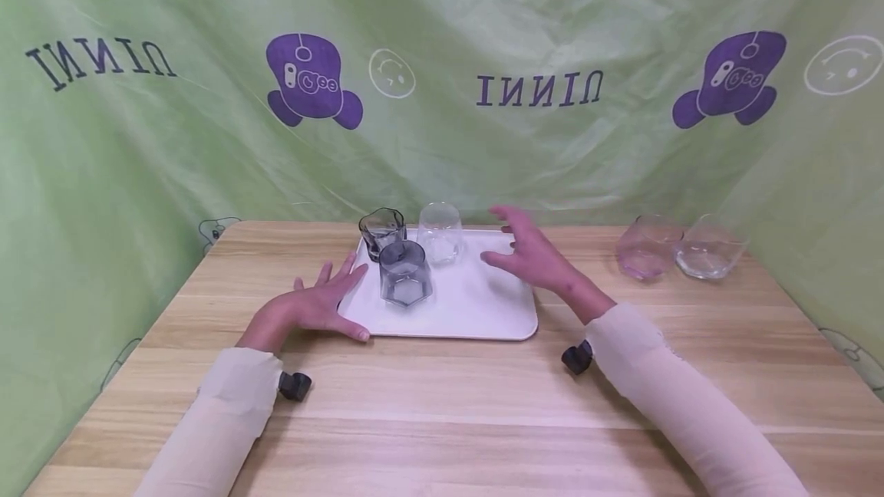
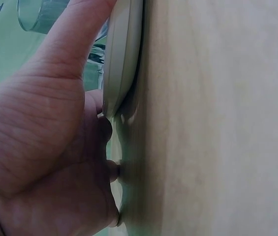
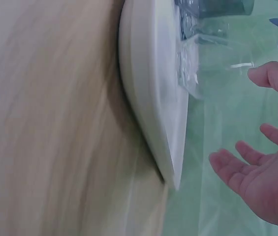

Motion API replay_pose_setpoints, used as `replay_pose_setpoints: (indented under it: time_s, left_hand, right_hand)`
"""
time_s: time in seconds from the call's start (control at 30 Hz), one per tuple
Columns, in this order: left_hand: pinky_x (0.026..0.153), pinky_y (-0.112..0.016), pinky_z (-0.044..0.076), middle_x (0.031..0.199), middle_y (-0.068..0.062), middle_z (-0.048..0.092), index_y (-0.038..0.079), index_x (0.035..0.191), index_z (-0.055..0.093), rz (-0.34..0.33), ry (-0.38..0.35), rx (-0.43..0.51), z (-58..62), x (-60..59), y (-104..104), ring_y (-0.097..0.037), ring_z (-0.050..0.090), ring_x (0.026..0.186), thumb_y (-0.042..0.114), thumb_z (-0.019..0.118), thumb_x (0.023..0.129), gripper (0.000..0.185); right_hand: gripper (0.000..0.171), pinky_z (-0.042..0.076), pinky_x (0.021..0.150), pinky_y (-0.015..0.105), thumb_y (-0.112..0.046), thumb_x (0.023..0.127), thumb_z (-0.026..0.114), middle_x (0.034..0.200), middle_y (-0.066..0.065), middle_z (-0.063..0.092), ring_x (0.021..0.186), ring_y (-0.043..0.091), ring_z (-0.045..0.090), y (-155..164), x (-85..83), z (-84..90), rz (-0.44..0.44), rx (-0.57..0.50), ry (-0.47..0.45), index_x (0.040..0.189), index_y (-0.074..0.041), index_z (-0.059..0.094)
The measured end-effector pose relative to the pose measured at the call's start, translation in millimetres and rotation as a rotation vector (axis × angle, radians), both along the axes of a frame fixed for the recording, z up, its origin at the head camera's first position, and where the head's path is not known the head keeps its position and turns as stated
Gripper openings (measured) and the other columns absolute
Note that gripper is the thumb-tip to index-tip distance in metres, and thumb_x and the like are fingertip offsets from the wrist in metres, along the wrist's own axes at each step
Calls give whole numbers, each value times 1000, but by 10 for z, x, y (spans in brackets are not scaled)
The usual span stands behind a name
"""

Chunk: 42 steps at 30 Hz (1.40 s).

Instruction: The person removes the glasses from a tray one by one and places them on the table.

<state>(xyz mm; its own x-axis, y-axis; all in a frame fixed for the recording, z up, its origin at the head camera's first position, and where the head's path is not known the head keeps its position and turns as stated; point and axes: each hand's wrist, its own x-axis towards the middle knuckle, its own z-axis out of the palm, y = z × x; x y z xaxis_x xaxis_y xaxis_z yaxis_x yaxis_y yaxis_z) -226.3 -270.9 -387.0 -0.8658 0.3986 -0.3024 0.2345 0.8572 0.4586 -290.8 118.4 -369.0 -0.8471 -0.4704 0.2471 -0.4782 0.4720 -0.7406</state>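
Both our arms reach forward in pale sleeves. Our left hand [image 1: 314,309] lies low and flat, fingers straight and spread, thumb stretched out to the side. Our right hand [image 1: 528,255] hovers higher, palm turned inward, fingers loosely spread, gripping nothing.

A white rectangular tray [image 1: 476,313] with rounded corners lies flat on the table. Three glasses stand upright on its far left part: a dark faceted glass [image 1: 381,232] at the back corner, a grey hexagonal glass [image 1: 404,274] just in front of it, and a clear rounded glass [image 1: 440,233] beside them.
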Motion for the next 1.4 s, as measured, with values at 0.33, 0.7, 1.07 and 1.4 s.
replay_pose_setpoints:
  time_s: [0.33,0.7,1.07,1.4]
  left_hand:
    - [100,-83,-15,169,-17,-19,11,166,5,4,5,1,-13,-17,-14,-53,-17,149,67,82,74,133]
    - [100,-85,-14,168,-18,-20,11,166,4,-5,0,-12,-9,-20,-15,-53,-17,148,68,81,75,132]
    - [100,-85,-14,168,-18,-20,11,166,4,-7,-11,-3,-1,-13,-12,-53,-18,148,66,81,75,132]
    - [100,-84,-15,168,-18,-20,11,166,3,-5,-14,0,14,-14,-4,-53,-18,149,66,82,76,132]
  right_hand:
    - [88,45,106,56,-22,91,80,157,26,35,138,47,42,-317,-96,-44,27,-45,-39,159,-5,28]
    - [94,45,105,54,-25,90,82,151,23,42,133,42,48,-535,-194,-112,-3,-34,-79,161,-8,24]
    - [101,43,108,56,-26,88,83,155,26,37,137,43,45,-634,-209,-143,-9,-47,-127,163,-11,17]
    - [97,41,109,57,-29,92,80,157,25,36,138,42,44,-657,-242,-121,-7,0,-109,164,-10,16]
